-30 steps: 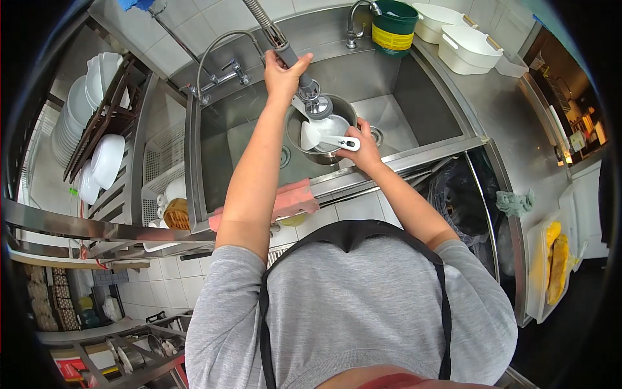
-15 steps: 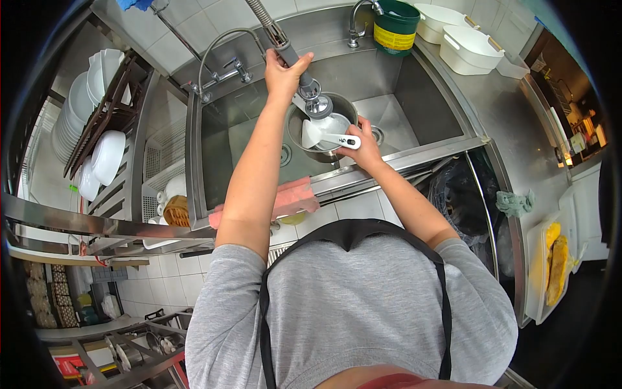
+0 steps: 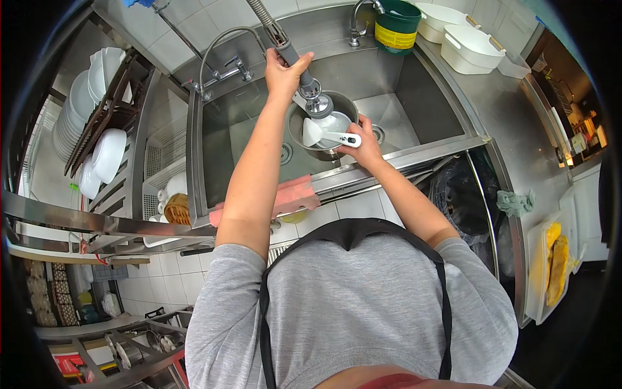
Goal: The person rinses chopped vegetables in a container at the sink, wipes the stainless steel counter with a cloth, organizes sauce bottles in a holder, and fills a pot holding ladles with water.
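Observation:
My left hand (image 3: 285, 72) is wrapped round the grey handle of a spray hose (image 3: 303, 68), whose round head (image 3: 319, 106) points down into a steel pot (image 3: 296, 123). My right hand (image 3: 364, 144) grips the pot's near right side beside a white handle (image 3: 343, 139). Inside the pot lie white utensils (image 3: 312, 133), one of them scoop-shaped, under the spray head. The pot is at the sink's front edge, over the double sink (image 3: 253, 152). Whether my right fingers also hold the white handle is hard to tell.
White bowls (image 3: 109, 154) and plates (image 3: 81, 97) fill the left rack. A pink cloth (image 3: 295, 196) hangs on the sink's front edge. At the back right are a green bucket (image 3: 395, 29) and white tubs (image 3: 468, 52). A black bin bag (image 3: 457, 198) is below right.

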{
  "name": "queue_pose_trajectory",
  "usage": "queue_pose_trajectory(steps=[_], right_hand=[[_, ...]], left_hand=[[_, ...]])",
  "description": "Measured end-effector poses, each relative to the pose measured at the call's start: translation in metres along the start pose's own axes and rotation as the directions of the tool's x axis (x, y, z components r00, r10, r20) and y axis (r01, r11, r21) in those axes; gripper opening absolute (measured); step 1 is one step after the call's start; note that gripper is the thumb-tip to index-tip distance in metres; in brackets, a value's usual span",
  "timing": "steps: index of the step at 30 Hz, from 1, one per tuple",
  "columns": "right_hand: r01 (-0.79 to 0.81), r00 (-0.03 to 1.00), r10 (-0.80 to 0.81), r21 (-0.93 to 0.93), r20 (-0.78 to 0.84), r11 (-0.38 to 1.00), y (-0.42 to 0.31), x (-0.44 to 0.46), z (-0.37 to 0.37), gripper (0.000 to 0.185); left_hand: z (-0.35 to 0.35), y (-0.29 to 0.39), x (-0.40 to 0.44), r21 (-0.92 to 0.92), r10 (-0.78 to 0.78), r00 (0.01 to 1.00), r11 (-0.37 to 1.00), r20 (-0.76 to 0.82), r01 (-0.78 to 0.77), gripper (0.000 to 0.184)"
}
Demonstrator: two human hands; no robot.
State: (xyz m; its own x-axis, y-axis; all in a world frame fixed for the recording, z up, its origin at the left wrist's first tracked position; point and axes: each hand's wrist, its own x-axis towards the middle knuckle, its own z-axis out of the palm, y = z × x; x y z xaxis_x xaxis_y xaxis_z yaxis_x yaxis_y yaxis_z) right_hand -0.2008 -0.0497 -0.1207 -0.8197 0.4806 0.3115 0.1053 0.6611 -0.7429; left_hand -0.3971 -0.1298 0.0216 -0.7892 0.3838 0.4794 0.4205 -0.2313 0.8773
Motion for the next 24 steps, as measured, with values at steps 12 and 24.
queue_pose_trajectory(steps=[12,24], right_hand=[[0.037,0.999,-0.036,-0.039,0.009,0.999,-0.003,-0.019,-0.008,0.045],[0.004,1.0,-0.004,0.019,0.01,1.0,-0.006,-0.042,-0.016,0.044]], left_hand=[[-0.005,0.005,-0.01,0.044,-0.041,0.999,0.998,0.007,0.04,0.056],[-0.004,0.017,-0.028,-0.037,-0.093,0.994,0.995,0.064,0.095,0.055]])
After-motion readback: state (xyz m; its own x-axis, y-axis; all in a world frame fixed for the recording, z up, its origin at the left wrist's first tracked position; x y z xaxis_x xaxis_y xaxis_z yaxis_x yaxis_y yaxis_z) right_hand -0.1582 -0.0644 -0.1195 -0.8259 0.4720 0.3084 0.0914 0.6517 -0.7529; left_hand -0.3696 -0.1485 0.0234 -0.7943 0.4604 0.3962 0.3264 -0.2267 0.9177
